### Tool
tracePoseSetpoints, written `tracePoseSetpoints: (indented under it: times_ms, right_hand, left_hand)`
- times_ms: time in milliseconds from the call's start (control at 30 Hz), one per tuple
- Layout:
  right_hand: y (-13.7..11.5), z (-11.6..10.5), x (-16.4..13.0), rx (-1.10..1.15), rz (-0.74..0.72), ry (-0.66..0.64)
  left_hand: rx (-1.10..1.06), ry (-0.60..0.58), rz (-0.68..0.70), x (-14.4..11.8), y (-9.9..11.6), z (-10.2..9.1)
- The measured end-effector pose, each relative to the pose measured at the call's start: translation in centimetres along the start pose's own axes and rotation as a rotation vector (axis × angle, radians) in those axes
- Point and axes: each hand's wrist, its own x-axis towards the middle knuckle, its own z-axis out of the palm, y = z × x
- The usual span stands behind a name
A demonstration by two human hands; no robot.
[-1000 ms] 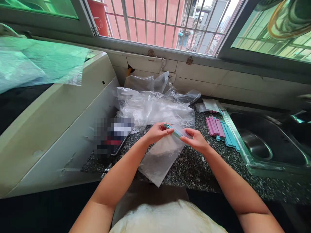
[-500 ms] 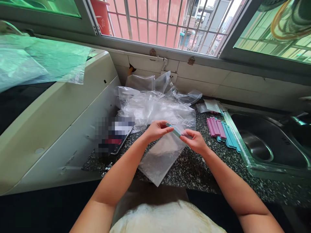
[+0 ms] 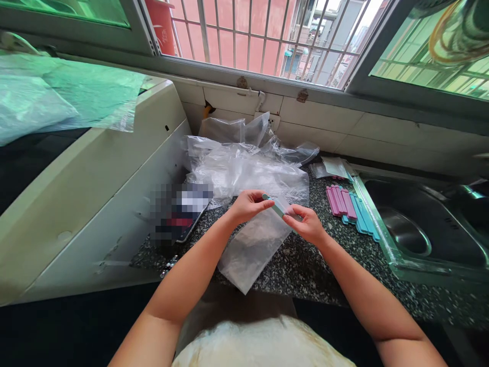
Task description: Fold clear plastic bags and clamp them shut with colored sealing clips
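Teal clip [image 3: 275, 204] lay slantwise between both hands — left hand [image 3: 248, 205] pinched its far-left end, right hand [image 3: 307, 224] its near-right end, over the clear bag [image 3: 252, 250] on the tabletop [image 3: 328, 265].

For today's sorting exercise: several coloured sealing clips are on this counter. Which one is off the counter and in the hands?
The teal clip, pinched between left hand and right hand across a clear bag. The other pink and teal clips lie by the sink.

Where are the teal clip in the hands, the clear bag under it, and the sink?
teal clip [image 3: 275, 204], head view, middle of the bar.
clear bag [image 3: 252, 247], head view, flat middle.
sink [image 3: 385, 250], head view, near rim.
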Motion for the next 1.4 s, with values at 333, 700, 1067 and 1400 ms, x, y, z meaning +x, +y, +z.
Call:
tracePoseSetpoints:
  times_ms: [333, 700, 1067, 1400]
  right_hand:
    - [-0.1, 0.1, 0.1, -0.016, -0.006, 0.023]
    - [-0.1, 0.1, 0.0, 0.016, 0.051, 0.026]
    - [-0.3, -0.4, 0.0, -0.027, 0.022, 0.057]
    - [-0.3, -2.1, 0.3, 0.029, 0.053, 0.129]
  left_hand:
    - [0.006, 0.012, 0.013, 0.0, 0.1, 0.2]
    - [0.037, 0.076, 0.024, 0.1, -0.2, 0.2]
    - [0.008, 0.032, -0.01, 0.1, -0.1, 0.2]
    - [0.156, -0.12, -0.085, 0.3, -0.7, -0.4]
